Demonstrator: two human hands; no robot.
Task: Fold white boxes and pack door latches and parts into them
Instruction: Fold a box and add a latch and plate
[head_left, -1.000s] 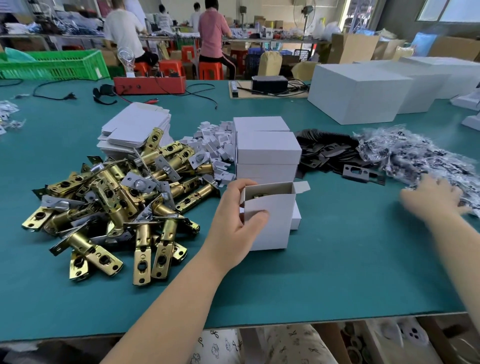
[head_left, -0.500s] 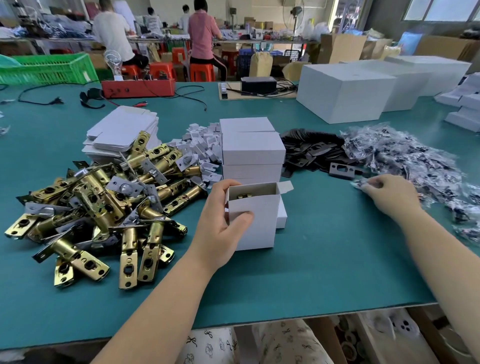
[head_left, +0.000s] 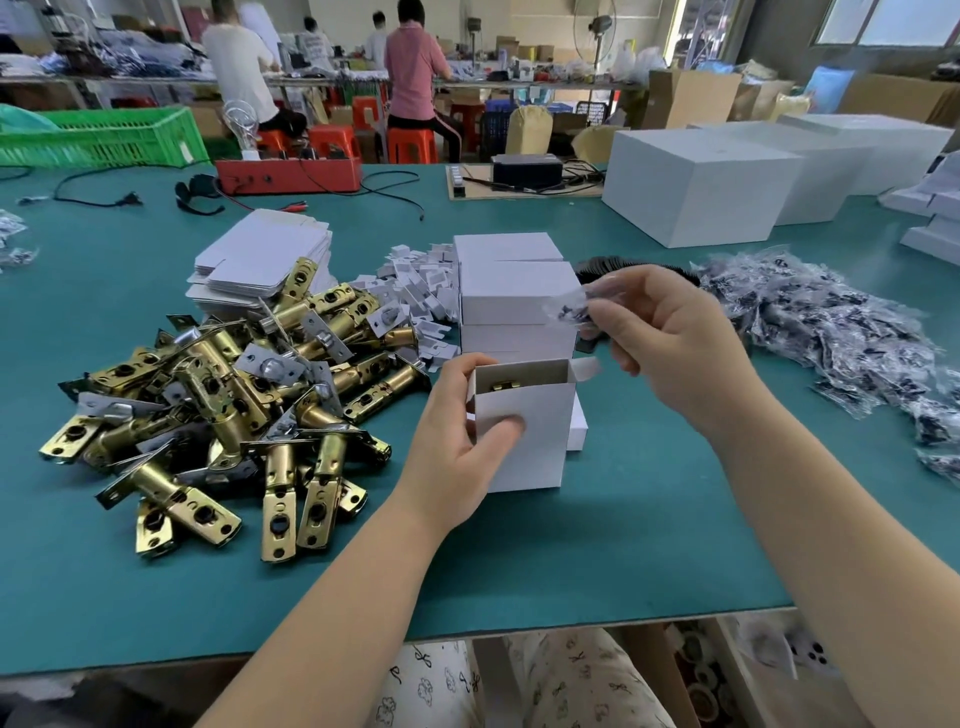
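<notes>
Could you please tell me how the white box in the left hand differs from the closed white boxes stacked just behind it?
The held box stands upright with its top open, brass showing inside; the stacked boxes are closed. The left hand grips the held box, while nothing touches the stacked boxes. The held box rests on the green table; the stacked boxes sit one upon another. Both are plain white cardboard.

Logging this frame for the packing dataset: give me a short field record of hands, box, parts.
left hand: grips open white box, upright on green table
right hand: pinches small clear screw bag above the box
box contents: brass part visible inside
latch pile: left of box
bag pile: right of box
closed white boxes: stacked behind open box
</notes>
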